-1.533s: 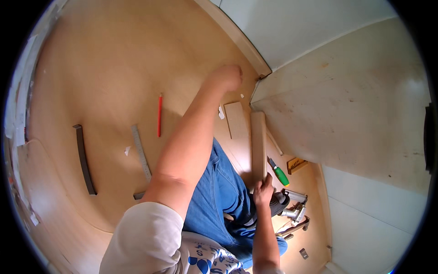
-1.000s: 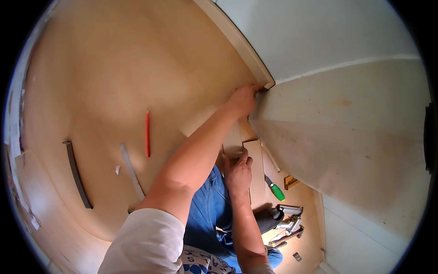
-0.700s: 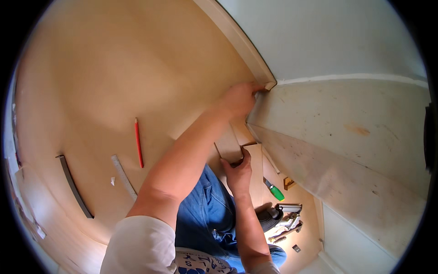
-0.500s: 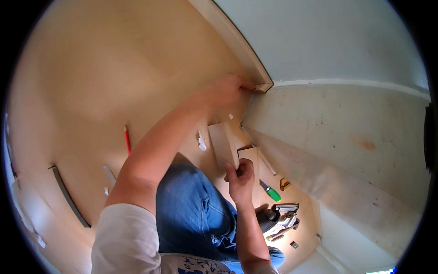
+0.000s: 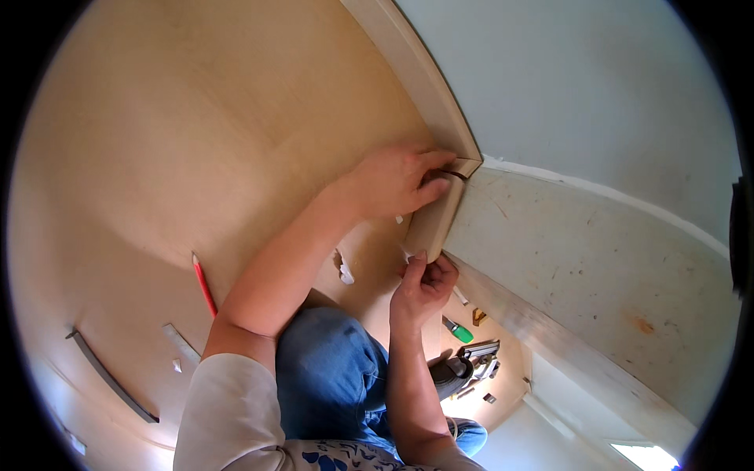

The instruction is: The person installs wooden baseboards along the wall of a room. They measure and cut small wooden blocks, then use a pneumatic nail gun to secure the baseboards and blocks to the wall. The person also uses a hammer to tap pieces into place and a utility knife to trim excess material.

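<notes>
A short light-wood board [image 5: 434, 224] with a bevelled edge stands against the wall in the corner. Its near end is pinched between the thumb and fingers of my right hand [image 5: 424, 289]. At its far end, my left hand [image 5: 402, 182] has thumb and index finger spread across the joint; the thumb touches the short board. The index finger rests by the mitred end of the long baseboard [image 5: 428, 86], which runs along the far wall. A narrow dark gap shows between the two pieces. The left hand's other fingers are partly hidden.
Beside my left arm lie a red pencil [image 5: 203, 284], a metal strip [image 5: 181, 342] and a dark curved strip [image 5: 112, 377]. White scraps [image 5: 344, 271] dot the wood floor. Near my shoe [image 5: 450, 378] are a green-handled tool [image 5: 460, 333] and a metal-and-black tool [image 5: 481, 355].
My right hand has brought the short board up and away from my knee into the corner, against the wall. My left hand has shifted slightly and spread its thumb and index finger.
</notes>
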`<state>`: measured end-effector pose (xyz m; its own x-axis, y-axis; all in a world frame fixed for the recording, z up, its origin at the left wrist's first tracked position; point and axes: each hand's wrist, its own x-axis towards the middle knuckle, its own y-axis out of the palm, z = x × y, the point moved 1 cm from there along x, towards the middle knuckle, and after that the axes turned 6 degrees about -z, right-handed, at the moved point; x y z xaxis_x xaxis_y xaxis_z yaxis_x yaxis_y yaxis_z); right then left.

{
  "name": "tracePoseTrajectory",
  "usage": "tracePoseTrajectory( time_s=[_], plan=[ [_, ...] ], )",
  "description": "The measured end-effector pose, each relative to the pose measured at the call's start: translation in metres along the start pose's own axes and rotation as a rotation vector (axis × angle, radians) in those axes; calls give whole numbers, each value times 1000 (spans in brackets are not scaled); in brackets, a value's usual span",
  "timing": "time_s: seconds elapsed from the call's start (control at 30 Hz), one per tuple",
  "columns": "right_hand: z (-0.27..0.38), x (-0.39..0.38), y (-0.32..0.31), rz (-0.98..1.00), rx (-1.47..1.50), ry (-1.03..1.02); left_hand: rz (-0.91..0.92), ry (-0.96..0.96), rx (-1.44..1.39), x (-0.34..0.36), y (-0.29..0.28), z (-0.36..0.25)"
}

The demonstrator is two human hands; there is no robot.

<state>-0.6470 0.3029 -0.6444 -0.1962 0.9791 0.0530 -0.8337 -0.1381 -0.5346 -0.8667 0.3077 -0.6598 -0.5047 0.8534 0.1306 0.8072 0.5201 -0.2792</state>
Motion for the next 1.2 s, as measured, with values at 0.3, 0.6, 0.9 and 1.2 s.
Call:
tracePoseTrajectory(
  time_s=[0.3, 0.6, 0.9, 1.2],
  plan=[
    [12, 10, 1, 173, -515, -133, -17, -29, -31, -12, 18, -4],
    [4, 8, 7, 86, -652, -239, -64, -125, -68, -17, 30, -13],
    [-6, 11, 10, 102, -630, -274, -93, -75, 44, -20, 36, -17],
    [61, 7, -22, 428, -835, -154, -137, -136, -11, -23, 42, -18]
  ],
)
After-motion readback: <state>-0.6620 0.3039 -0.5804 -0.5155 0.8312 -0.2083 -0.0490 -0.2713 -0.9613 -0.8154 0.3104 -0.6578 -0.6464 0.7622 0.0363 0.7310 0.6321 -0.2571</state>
